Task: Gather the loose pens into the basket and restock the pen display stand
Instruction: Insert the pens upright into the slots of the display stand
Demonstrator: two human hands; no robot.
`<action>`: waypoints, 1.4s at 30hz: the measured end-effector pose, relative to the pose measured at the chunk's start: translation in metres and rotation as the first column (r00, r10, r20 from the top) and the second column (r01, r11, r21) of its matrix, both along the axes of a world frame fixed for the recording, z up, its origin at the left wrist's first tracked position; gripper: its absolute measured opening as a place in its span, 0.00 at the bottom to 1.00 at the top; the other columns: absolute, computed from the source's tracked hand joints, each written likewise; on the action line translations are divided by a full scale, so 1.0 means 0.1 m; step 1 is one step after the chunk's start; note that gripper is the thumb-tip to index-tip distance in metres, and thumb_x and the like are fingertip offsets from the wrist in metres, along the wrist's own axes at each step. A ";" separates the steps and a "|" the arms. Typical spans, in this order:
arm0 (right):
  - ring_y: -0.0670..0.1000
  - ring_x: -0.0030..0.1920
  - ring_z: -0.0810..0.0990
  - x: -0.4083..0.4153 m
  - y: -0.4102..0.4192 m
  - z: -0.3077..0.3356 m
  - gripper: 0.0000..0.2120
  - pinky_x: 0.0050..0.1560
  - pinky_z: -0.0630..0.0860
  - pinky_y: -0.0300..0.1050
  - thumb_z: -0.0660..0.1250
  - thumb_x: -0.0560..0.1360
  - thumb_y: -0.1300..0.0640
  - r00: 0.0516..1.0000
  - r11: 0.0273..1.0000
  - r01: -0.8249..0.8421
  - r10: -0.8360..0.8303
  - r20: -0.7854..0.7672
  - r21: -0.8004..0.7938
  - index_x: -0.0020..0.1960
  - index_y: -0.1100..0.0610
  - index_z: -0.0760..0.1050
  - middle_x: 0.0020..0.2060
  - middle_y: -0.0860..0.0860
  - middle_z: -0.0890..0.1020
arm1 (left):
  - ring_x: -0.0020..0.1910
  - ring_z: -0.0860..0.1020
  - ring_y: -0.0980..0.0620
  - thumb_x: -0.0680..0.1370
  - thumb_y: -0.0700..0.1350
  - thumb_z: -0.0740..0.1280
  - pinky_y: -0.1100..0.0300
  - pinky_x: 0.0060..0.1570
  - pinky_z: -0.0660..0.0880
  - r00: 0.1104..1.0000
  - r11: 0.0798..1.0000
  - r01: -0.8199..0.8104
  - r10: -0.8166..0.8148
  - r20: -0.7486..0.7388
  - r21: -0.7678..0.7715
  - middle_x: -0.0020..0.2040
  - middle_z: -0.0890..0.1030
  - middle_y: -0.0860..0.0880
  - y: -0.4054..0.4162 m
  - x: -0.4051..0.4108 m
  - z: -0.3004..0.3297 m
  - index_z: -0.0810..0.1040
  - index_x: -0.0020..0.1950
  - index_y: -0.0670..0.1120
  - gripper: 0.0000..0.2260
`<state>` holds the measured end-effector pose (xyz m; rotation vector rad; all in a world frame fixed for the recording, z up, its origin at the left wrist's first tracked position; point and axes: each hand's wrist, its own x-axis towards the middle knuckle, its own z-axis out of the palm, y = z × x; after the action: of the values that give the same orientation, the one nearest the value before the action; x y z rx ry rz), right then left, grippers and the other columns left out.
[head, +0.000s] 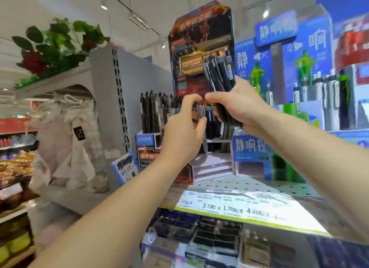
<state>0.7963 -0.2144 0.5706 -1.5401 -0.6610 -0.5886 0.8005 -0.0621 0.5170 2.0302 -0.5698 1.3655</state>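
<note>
1. Right hand (237, 108) wrapped around a bundle of dark pens (218, 76), fingers and thumb curled round the lower half, tops fanning up and slightly left.
2. Bundle held in front of the tall card back of the pen display stand (201, 48), long axis near upright, tilted a little toward the left hand.
3. Left hand (182, 128) raised just beside the right, fingers half curled and spread, thumb tip reaching toward the bottom of the bundle; no pen clearly pinched in it, though the blur there makes that hard to settle.
4. Thumb and forefinger tips of both hands nearly meeting, just above the stand's middle slots.
5. Stand's pockets directly below and behind both hands: a row of standing pens (151, 112) filling the left pockets, more dark pens showing between the two hands.
6. Open space in the stand apparently lying lower and to the right, under the right wrist; partly hidden, so not certain.
7. Left hand nearer the stocked pockets, right hand nearer the bundle's weight; likely next: peeling one or a few pens off the bundle with the left and lowering them tip down.
8. Basket not in view.
9. Shelf (239, 184) with price labels (229, 207) beneath the stand.
</note>
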 end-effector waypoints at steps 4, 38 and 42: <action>0.48 0.26 0.80 0.08 -0.02 -0.03 0.10 0.30 0.77 0.45 0.72 0.74 0.61 0.999 0.998 0.034 -0.035 0.018 0.046 0.48 0.54 0.71 0.28 0.53 0.83 | 0.35 0.79 0.56 0.80 0.45 0.68 0.56 0.39 0.78 0.997 0.996 -0.025 0.031 -0.069 0.086 0.38 0.81 0.53 -0.02 0.14 0.08 0.64 0.64 0.61 0.19; 0.53 0.40 0.88 0.24 0.03 -0.14 0.16 0.49 0.85 0.61 0.73 0.74 0.64 0.990 0.990 0.076 -0.060 -0.129 0.123 0.56 0.57 0.70 0.41 0.58 0.86 | 0.36 0.82 0.45 0.81 0.48 0.62 0.45 0.39 0.81 0.870 0.853 -0.136 0.346 -0.350 0.503 0.41 0.81 0.45 -0.02 0.27 0.31 0.62 0.69 0.49 0.18; 0.54 0.39 0.88 0.23 0.01 -0.14 0.12 0.43 0.86 0.54 0.72 0.75 0.67 0.993 0.993 0.037 -0.024 -0.120 0.114 0.52 0.58 0.72 0.43 0.60 0.85 | 0.30 0.85 0.49 0.82 0.45 0.59 0.50 0.33 0.84 0.751 0.957 0.001 0.191 -0.632 0.291 0.48 0.82 0.44 0.01 0.13 0.52 0.59 0.77 0.57 0.24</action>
<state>0.8194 -0.2129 0.5570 -1.4666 -0.5053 -0.5449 0.8139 -0.0612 0.5692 2.6014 -0.3395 0.5407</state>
